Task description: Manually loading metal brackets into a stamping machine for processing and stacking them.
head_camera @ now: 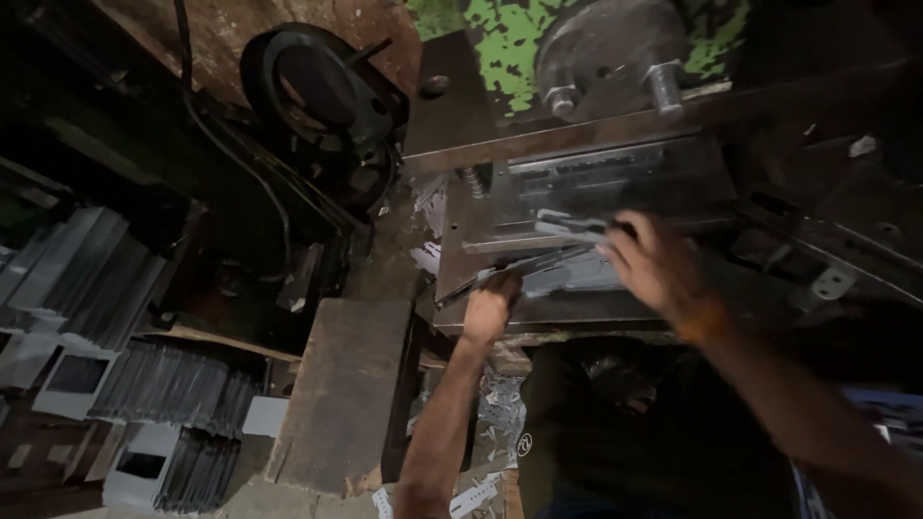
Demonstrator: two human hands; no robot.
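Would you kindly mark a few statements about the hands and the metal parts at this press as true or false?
1. Both hands are at the press bed. True: the left hand and the right hand both reach onto the metal die plate.
2. The right hand holds a hammer. False: its fingers touch a flat grey metal strip.
3. Stacks of grey sheet-metal pieces lie at the left. True.
4. The machine body is painted a clean, even blue. False: it shows flaking green paint.
5. The left hand wears a glove. False: it is bare.
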